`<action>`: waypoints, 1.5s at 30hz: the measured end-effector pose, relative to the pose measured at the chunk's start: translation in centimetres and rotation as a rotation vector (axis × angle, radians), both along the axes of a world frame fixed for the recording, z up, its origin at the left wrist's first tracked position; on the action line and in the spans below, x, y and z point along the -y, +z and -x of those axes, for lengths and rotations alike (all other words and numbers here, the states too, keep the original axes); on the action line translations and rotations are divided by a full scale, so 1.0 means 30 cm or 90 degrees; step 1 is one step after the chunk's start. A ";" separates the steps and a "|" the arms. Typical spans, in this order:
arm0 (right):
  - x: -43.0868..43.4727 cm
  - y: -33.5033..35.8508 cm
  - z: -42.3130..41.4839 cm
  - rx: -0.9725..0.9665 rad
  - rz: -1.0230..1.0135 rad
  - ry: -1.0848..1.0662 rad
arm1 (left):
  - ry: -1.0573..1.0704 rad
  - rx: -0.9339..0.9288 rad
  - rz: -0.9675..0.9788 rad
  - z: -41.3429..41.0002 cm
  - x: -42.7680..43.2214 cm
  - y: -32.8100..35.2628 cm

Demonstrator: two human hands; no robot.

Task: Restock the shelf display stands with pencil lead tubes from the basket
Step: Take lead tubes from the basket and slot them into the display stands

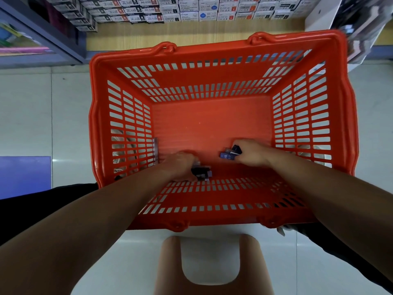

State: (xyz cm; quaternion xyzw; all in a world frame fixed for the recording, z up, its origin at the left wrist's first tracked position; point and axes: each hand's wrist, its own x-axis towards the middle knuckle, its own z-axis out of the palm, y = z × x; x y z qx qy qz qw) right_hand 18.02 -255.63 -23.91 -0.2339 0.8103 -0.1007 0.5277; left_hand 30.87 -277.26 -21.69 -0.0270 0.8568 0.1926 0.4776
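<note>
A red slotted plastic basket [212,60] stands on the floor below me. Both my arms reach down to its bottom near the front wall. My left hand [180,165] grips a small bunch of dark pencil lead tubes [202,173] with purple ends. My right hand [253,153] holds another bunch of dark lead tubes [230,154], one marked HB 0.7. A single clear, flat pack [155,149] leans against the basket's left inner wall. The rest of the basket floor is bare.
Rows of small white boxed stationery [170,9] fill a wooden shelf [191,33] beyond the basket. A grey shelf unit [42,39] stands at the left, a white display [325,15] at the right. A brown stool [212,273] sits below me on the pale tiled floor.
</note>
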 end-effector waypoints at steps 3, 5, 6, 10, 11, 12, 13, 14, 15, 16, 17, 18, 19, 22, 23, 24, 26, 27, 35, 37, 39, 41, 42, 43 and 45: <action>0.002 0.005 0.010 0.002 0.010 -0.030 | -0.010 -0.005 -0.004 0.002 0.000 0.006; 0.001 0.013 0.019 0.002 0.011 -0.043 | -0.010 -0.004 -0.005 0.000 -0.001 0.007; 0.002 0.019 0.022 -0.001 0.013 -0.048 | -0.003 -0.002 -0.003 -0.001 -0.001 0.006; 0.007 0.041 0.024 -0.016 0.034 -0.081 | 0.019 0.012 -0.003 0.006 -0.003 -0.004; 0.008 0.045 0.024 -0.011 0.042 -0.101 | 0.028 0.014 -0.009 0.007 -0.003 -0.006; 0.009 0.049 0.023 -0.002 0.050 -0.123 | 0.047 0.014 -0.020 0.007 -0.003 -0.011; 0.012 0.052 0.024 0.006 0.059 -0.144 | 0.081 0.008 -0.035 0.006 0.000 -0.013; 0.017 0.055 0.025 0.012 0.071 -0.161 | 0.121 -0.002 -0.050 0.007 0.005 -0.017; 0.020 0.056 0.028 0.014 0.083 -0.176 | 0.161 -0.015 -0.063 0.009 0.011 -0.019; 0.025 0.058 0.031 0.014 0.092 -0.188 | 0.201 -0.024 -0.073 0.014 0.017 -0.023; 0.029 0.059 0.035 0.016 0.100 -0.201 | 0.247 -0.031 -0.088 0.023 0.023 -0.025; 0.036 0.062 0.036 0.021 0.110 -0.219 | 0.308 -0.034 -0.112 0.035 0.028 -0.028; 0.043 0.064 0.037 0.023 0.120 -0.236 | 0.379 -0.037 -0.141 0.049 0.030 -0.028; 0.082 0.073 0.032 0.041 0.158 -0.299 | 0.566 -0.061 -0.184 0.099 0.027 -0.031; 0.098 0.075 0.027 0.056 0.172 -0.331 | 0.618 -0.064 -0.197 0.114 0.023 -0.028; 0.115 0.077 0.021 0.068 0.183 -0.360 | 0.669 -0.063 -0.218 0.130 0.016 -0.024; 0.149 0.082 0.009 0.100 0.210 -0.428 | 0.751 -0.061 -0.274 0.160 0.001 -0.018; 0.167 0.083 0.003 0.121 0.231 -0.468 | 0.778 -0.059 -0.295 0.172 -0.005 -0.017; 0.212 0.068 0.001 0.187 0.263 -0.605 | 0.914 -0.053 -0.382 0.219 -0.012 -0.022; 0.212 0.070 0.001 0.177 0.266 -0.607 | 0.909 -0.047 -0.389 0.222 -0.010 -0.020; 0.213 0.074 0.001 0.165 0.264 -0.592 | 0.901 -0.051 -0.396 0.223 -0.012 -0.021; 0.213 0.075 0.001 0.155 0.257 -0.577 | 0.892 -0.054 -0.407 0.222 -0.017 -0.021; 0.213 0.075 0.000 0.150 0.257 -0.570 | 0.888 -0.054 -0.414 0.222 -0.021 -0.020; 0.212 0.075 -0.001 0.143 0.258 -0.561 | 0.881 -0.054 -0.416 0.221 -0.023 -0.021; 0.211 0.078 -0.003 0.134 0.264 -0.532 | 0.866 -0.053 -0.405 0.218 -0.025 -0.023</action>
